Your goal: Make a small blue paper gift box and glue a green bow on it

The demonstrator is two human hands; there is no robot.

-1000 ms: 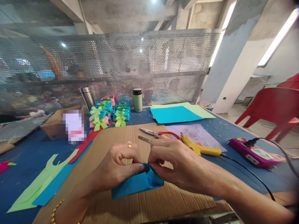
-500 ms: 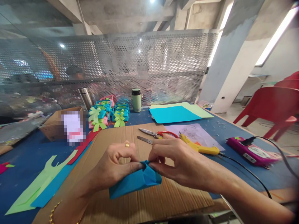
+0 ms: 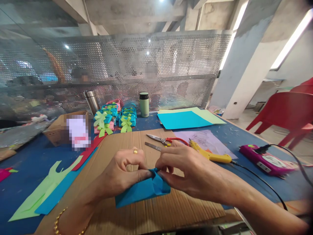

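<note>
A small folded blue paper box [image 3: 141, 192] is held just above the corrugated cardboard sheet [image 3: 105, 163]. My left hand [image 3: 122, 169] pinches its top edge between thumb and fingers. Close beside it, my right hand [image 3: 182, 166] pinches the same edge from the right, where the paper is folded together. Both hands are closed on the paper, and their fingertips partly hide the fold. Beyond my right hand lie scissors with red handles [image 3: 158, 138], a metal blade [image 3: 152, 146] and a yellow glue gun [image 3: 212, 156], the scissors partly covered by the hand.
Green paper pieces [image 3: 46, 191] and a blue strip [image 3: 66, 182] lie left. Finished blue paper baskets [image 3: 127, 119], a green tumbler [image 3: 144, 106] and a steel flask [image 3: 91, 101] stand at the back. Blue sheets [image 3: 184, 120] lie back right; a purple power strip [image 3: 264, 160] sits right, its cord trailing.
The whole view has shifted slightly, with the scene moving a little to the right. Both hands keep the same pinch on the blue paper box.
</note>
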